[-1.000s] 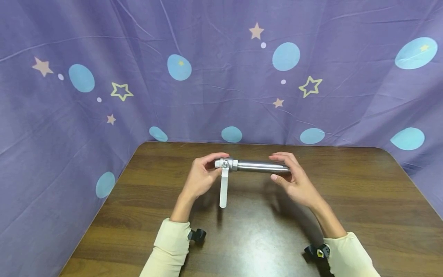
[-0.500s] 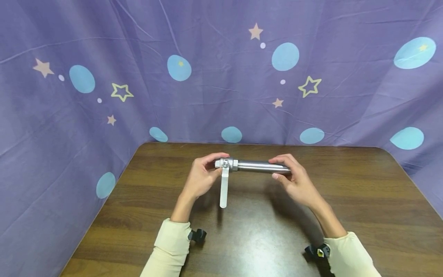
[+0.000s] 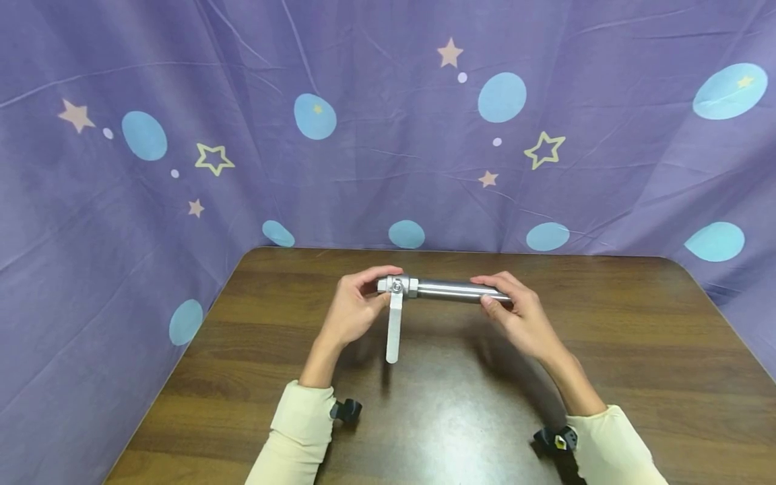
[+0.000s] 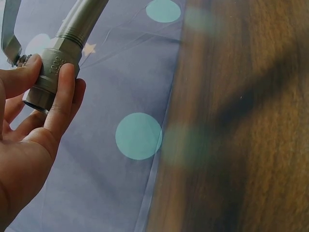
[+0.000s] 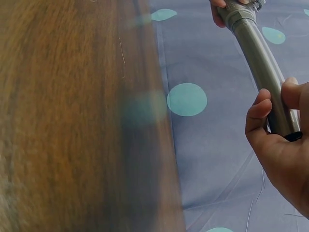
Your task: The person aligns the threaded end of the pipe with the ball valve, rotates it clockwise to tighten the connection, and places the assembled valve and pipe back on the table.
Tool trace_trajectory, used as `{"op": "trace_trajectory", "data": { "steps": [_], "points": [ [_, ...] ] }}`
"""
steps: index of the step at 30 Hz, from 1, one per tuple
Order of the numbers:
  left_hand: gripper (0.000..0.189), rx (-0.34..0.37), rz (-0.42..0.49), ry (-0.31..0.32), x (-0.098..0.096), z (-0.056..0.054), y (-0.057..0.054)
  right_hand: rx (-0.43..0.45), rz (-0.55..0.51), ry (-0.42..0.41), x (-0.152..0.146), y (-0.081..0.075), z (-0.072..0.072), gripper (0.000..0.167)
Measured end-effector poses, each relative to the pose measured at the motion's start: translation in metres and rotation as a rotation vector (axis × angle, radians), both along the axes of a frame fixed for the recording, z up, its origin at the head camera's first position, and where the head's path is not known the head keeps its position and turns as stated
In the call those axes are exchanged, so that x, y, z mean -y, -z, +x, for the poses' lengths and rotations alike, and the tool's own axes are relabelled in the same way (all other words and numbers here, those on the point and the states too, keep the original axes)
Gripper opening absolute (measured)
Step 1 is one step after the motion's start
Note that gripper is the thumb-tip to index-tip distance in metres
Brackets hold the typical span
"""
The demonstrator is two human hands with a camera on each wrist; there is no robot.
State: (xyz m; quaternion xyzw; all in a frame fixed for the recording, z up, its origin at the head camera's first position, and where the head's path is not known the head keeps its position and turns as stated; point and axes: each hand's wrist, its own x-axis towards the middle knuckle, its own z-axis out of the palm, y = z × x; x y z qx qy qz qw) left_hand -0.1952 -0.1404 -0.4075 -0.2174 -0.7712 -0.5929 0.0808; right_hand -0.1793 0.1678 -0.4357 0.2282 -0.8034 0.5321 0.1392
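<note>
My left hand (image 3: 351, 312) grips the silvery ball valve (image 3: 405, 286) with the thumb on the near side and fingers on the far side. The valve's lever handle (image 3: 393, 333) points toward me, across the line of the pipe. A shiny steel pipe (image 3: 451, 290) runs right from the valve, threads showing where they meet in the left wrist view. Around the pipe's far right end, my right hand (image 3: 521, 316) holds it between thumb and fingers. Valve and pipe are held level above the table. The right wrist view shows the pipe's open end (image 5: 293, 136) beside the palm.
The brown wooden table (image 3: 448, 391) lies below both hands. Purple cloth (image 3: 364, 135) with blue spots and stars hangs behind and to the left. Black wrist cameras (image 3: 347, 411) sit at both cuffs.
My right hand's thumb and fingers have closed onto the pipe, the thumb now lying against its near side. The left hand and valve stay almost where they were.
</note>
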Motion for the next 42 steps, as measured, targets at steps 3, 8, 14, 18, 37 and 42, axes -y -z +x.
{"op": "trace_trajectory", "data": {
  "steps": [3,8,14,18,37,42],
  "points": [
    [0.046,0.008,0.002,0.001,-0.0008,0.0005,-0.0008,0.001,-0.007,0.006,0.0,0.0,0.0002,0.031],
    [0.047,0.016,-0.001,0.002,-0.001,0.0009,-0.0003,-0.002,-0.008,0.005,0.0007,-0.0008,0.001,0.03],
    [0.047,0.008,-0.004,0.0,-0.0006,0.0009,0.0004,-0.014,0.007,0.005,0.0012,-0.0004,0.0014,0.032],
    [0.047,0.01,0.0,-0.006,-0.0006,0.0002,0.001,-0.035,-0.009,-0.012,0.0028,-0.0013,0.0026,0.043],
    [0.046,0.013,0.0,-0.005,0.0002,-0.0016,0.0016,-0.067,0.024,-0.008,0.0025,-0.0004,0.0006,0.044],
    [0.045,0.002,-0.002,-0.005,0.0008,-0.0002,0.0006,-0.099,0.058,0.012,0.0022,-0.0001,0.0005,0.043]
  ]
}}
